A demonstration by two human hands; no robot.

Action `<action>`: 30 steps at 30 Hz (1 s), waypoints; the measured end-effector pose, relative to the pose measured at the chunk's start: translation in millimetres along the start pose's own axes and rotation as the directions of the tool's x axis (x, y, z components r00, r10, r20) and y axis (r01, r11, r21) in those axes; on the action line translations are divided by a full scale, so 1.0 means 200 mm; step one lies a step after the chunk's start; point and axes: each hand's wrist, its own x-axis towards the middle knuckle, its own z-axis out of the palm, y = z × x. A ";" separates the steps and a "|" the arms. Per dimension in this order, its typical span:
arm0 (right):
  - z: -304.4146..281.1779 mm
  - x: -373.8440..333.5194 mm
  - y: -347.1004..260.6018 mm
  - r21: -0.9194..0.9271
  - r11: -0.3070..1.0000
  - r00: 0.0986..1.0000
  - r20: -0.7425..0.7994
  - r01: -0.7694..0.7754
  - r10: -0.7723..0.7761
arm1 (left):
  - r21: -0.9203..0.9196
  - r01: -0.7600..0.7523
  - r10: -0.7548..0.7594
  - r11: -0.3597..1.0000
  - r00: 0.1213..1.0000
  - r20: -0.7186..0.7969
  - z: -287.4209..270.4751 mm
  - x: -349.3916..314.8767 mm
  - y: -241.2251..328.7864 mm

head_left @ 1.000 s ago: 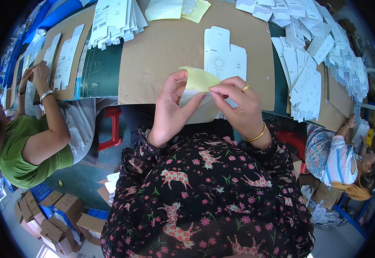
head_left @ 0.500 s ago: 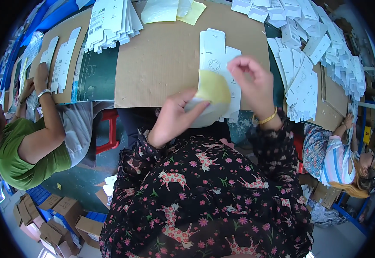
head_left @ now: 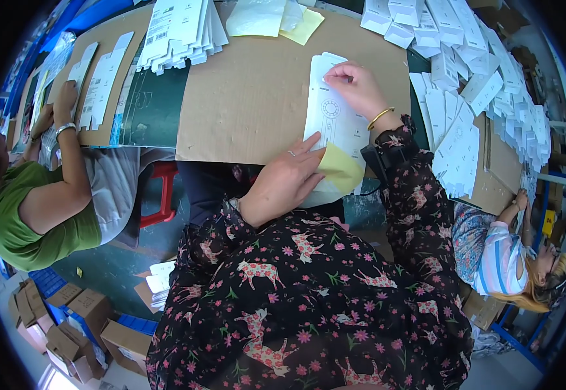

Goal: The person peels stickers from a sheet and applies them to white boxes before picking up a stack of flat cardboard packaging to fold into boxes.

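A flat white carton blank [head_left: 319, 117] with a ring-shaped line drawing lies on the brown cardboard in front of me. My right hand [head_left: 361, 91] is over its upper part, thumb and forefinger pinched together near the top. Something tiny and pale may be at those fingertips, too small to make out. My left hand [head_left: 283, 182] grips a yellow sheet with a pale, translucent part [head_left: 343, 168] by its left side, over the blank's near end. The left fingertips reach onto the blank's lower left edge.
White flat blanks [head_left: 182, 32] are stacked at the back left, near yellow and translucent sheets [head_left: 255, 17]. Many folded white boxes [head_left: 455, 32] are heaped at right, above more blanks [head_left: 452, 140]. A co-worker in green [head_left: 42, 214] sits left; another in stripes [head_left: 501, 260] sits right.
My right hand has moved from beside the yellow sheet up and left onto the blank's top. My left hand and the sheet have shifted slightly right and down.
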 end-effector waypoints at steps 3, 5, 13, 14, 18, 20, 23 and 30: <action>0.02 0.01 0.01 0.009 1.000 1.000 -0.004 -0.008 0.008 | 0.016 0.000 0.000 1.000 1.000 0.006 -0.01 -0.01 0.00; 0.03 0.02 0.02 0.012 1.000 1.000 -0.008 -0.013 0.013 | 0.015 0.005 -0.005 1.000 1.000 0.006 -0.01 -0.01 0.00; 0.03 0.02 -0.03 -0.129 0.990 0.996 -0.062 0.055 -0.064 | 0.043 -0.005 0.005 0.999 1.000 0.021 -0.01 0.00 -0.01; 0.03 0.03 -0.05 -0.106 0.994 0.999 -0.021 -0.033 0.031 | 0.056 -0.012 0.010 0.998 0.999 0.032 -0.01 0.00 -0.02; 0.00 0.11 -0.02 -0.020 0.970 0.966 0.083 -0.244 0.244 | 0.067 -0.029 0.027 0.997 0.999 0.042 -0.01 0.00 -0.02; -0.01 0.14 0.01 0.073 0.951 0.947 0.139 -0.301 0.289 | 0.066 -0.039 0.036 0.997 0.999 0.041 0.00 0.00 -0.01; -0.03 0.14 0.03 0.110 0.944 0.946 0.131 -0.310 0.296 | 0.086 -0.049 0.047 0.995 0.999 0.020 0.00 0.00 -0.01; -0.05 -0.22 0.00 0.185 0.979 0.957 -0.289 0.083 -0.026 | -0.057 0.017 -0.021 0.998 0.996 -0.083 -0.02 -0.06 0.00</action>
